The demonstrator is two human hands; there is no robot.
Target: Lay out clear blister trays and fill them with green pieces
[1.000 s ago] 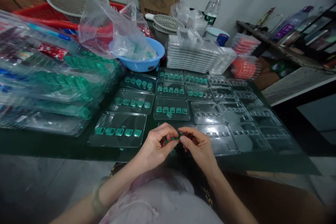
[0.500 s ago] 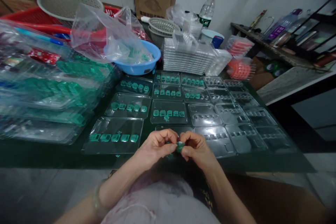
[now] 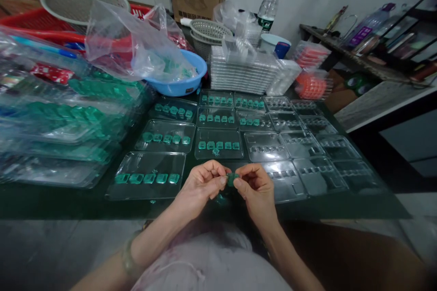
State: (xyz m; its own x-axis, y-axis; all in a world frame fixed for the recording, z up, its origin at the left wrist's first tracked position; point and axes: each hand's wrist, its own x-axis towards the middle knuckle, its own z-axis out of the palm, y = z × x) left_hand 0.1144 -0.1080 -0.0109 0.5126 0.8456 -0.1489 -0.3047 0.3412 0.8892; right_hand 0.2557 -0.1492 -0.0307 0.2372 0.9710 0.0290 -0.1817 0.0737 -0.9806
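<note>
A small green translucent plastic piece (image 3: 231,179) is pinched between my two hands, over the near edge of the table. My left hand (image 3: 204,185) is closed on its left side with thumb and fingers. From the right, my right hand (image 3: 256,186) grips the same piece; its exact shape is partly covered by fingertips. Just beyond my hands lies a clear plastic tray (image 3: 218,132) with a row of green cube-like pieces (image 3: 219,145) in its slots. Left of my hands, another clear tray (image 3: 146,191) holds a similar row of green pieces (image 3: 149,178).
Clear trays with unfilled slots (image 3: 266,143) cover the table's right side. A blue basin (image 3: 191,85) with a plastic bag stands behind. Stacked packs with green pieces (image 3: 68,113) crowd the left. A pile of clear trays (image 3: 242,72) and a water bottle (image 3: 268,7) are at the back.
Both hands have risen slightly with the green piece between them. My right thumb now lies across the piece's near side. The trays stay in place.
</note>
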